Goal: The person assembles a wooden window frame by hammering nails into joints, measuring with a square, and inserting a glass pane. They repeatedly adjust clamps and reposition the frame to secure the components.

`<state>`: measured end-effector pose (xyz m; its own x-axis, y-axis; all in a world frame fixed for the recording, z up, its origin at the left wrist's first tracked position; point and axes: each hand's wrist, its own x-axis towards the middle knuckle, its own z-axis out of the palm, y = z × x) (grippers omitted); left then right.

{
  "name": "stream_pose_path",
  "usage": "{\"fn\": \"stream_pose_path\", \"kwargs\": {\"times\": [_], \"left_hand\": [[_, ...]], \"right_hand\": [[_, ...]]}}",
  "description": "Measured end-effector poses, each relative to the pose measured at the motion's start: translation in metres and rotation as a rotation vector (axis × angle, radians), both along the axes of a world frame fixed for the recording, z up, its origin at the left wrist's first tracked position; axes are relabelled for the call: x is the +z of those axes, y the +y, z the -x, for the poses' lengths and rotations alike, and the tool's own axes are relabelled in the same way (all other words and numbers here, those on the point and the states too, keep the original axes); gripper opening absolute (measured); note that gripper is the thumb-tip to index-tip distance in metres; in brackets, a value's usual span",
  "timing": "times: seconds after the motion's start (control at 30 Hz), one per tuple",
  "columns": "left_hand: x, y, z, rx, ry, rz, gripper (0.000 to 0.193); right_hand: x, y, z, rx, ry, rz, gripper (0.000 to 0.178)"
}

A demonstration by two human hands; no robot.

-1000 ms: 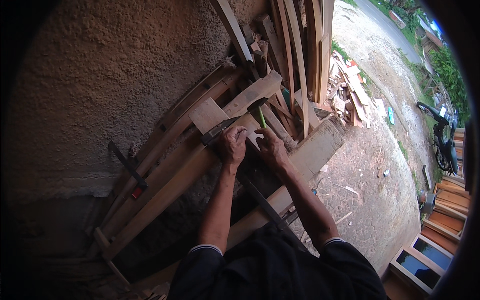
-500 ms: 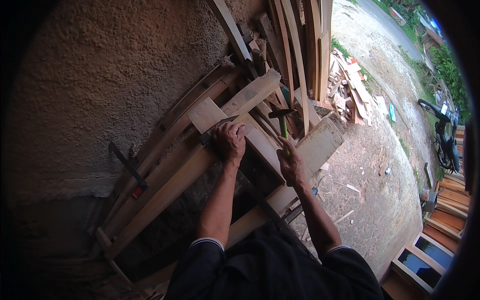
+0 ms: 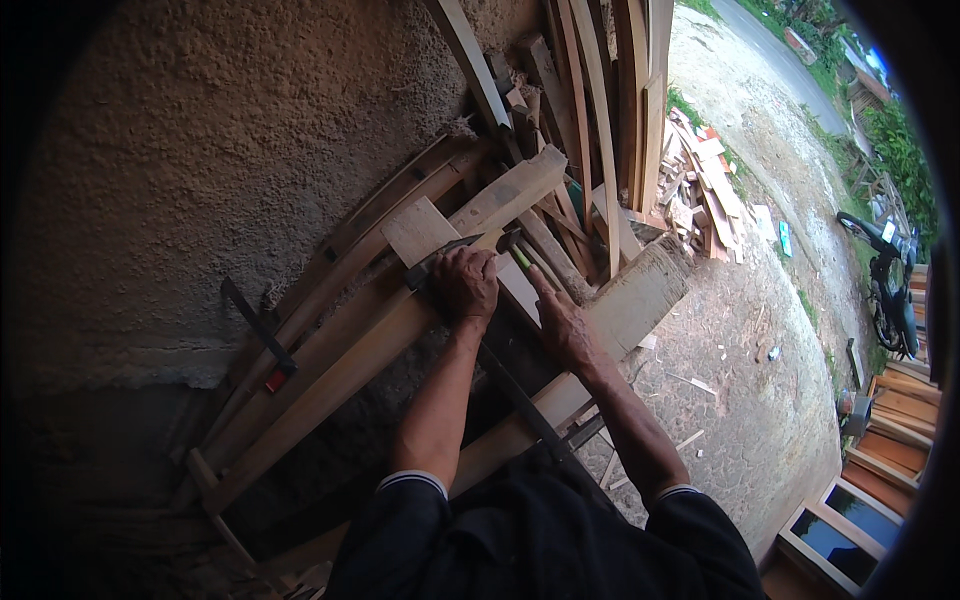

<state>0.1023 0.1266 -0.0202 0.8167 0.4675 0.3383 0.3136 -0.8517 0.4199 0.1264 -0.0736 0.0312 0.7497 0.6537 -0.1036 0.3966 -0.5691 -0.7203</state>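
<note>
Change: the hammer (image 3: 521, 258), well apart to the right half a second ago, is now close to the left hand (image 3: 466, 286), which keeps its place.
Hammer, position: at the far edge of the wooden frame (image 3: 345, 375).
Hammer, long axis: slants forward and leftward from the right hand (image 3: 566, 327), head foremost.
Hammer, appearance: bright green handle, dark head.
Right grip: closed on the handle.
Left grip: curled beside the dark clamp (image 3: 420, 273); cannot tell what it pinches.
</note>
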Motion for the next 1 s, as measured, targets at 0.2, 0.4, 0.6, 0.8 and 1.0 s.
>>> {"fn": "stream_pose_path", "kwargs": {"times": [0.2,0.4,0.6,0.8,1.0], "left_hand": [[-0.004,0.002,0.000,-0.029,-0.024,-0.061,0.016],[-0.004,0.002,0.000,0.013,-0.083,-0.054,0.014],[-0.002,0.003,0.002,-0.038,-0.091,-0.009,0.011],[-0.008,0.040,0.006,-0.118,-0.113,0.017,0.013],[-0.018,0.049,0.010,-0.171,-0.098,-0.059,0.014]], "right_hand": [[0.012,0.003,0.002,0.034,-0.072,0.004,0.065],[0.015,0.005,0.002,0.065,-0.021,0.146,0.072],[0.018,0.009,0.003,0.068,-0.135,0.063,0.072],[0.030,0.008,0.005,0.047,-0.237,0.005,0.074],[0.028,0.014,0.001,0.046,-0.064,0.139,0.076]]}}
